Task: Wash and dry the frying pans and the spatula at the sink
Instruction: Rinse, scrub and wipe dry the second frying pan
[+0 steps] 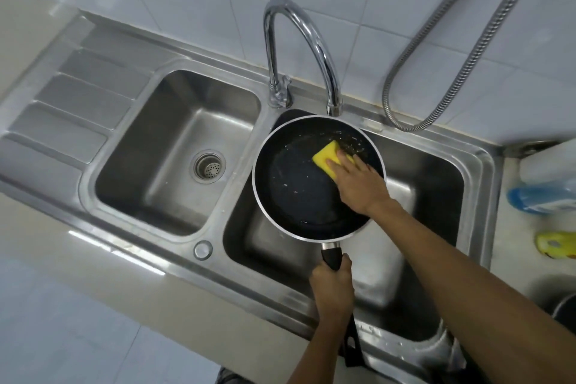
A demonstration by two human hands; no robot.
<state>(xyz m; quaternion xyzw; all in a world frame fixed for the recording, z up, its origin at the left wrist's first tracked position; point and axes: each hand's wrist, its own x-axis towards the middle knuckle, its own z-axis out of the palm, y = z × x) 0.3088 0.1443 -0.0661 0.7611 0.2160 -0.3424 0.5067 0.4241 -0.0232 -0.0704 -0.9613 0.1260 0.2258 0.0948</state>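
Observation:
A black frying pan (299,184) with a pale rim hangs over the right sink basin (436,184), below the curved tap (311,37). My left hand (332,287) grips its black handle near the sink's front edge. My right hand (358,184) presses a yellow sponge (330,157) against the pan's inner far right side, fingers lying flat over it. Suds and water drops speckle the pan's inside near the sponge. A second dark, round object (565,309) shows at the right edge. I see no spatula.
The left sink basin (174,146) holds only its drain strainer (209,167); a ribbed draining board (71,109) lies to its left. A metal hose (452,72) loops down the tiled wall. A blue-and-white bottle (542,193) and a yellow item (558,243) lie on the right counter.

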